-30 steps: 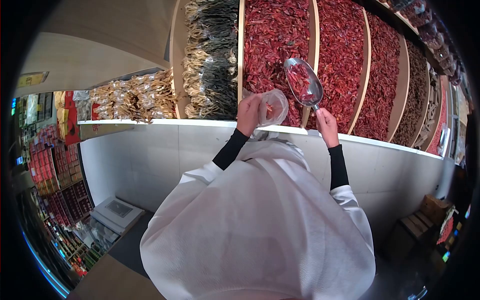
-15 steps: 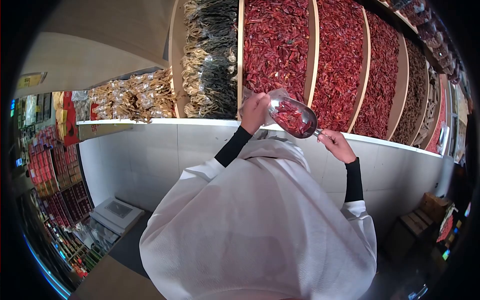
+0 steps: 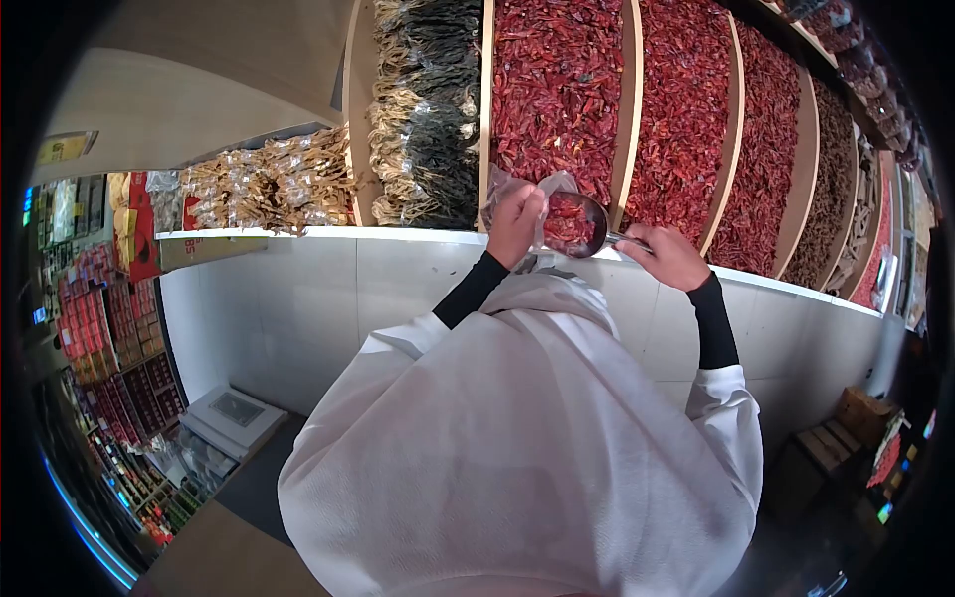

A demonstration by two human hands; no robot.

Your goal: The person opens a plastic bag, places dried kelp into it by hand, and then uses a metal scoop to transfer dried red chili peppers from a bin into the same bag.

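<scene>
My left hand [image 3: 515, 225] is closed on the edge of a clear plastic bag [image 3: 557, 185], near the front edge of the bins. My right hand [image 3: 673, 258] grips the handle of a metal scoop [image 3: 599, 225]. Dried red chillies [image 3: 569, 221] lie in the scoop, whose front end is inside the bag's mouth. Part of the bag is hidden behind my left fingers. Just beyond both hands is a bin of dried red chillies [image 3: 557, 99].
Wooden dividers [image 3: 631, 109] separate several bins of dried goods. Bundled dried stalks [image 3: 423, 119] fill the bin to the left, beside paler packs [image 3: 274, 184]. A white ledge [image 3: 388, 234] runs along the front. A white scale-like device [image 3: 234, 418] stands lower left.
The scoop has moved left and tilted, going deeper into the bag. My right hand has turned and risen with it, while my left hand keeps hold of the bag.
</scene>
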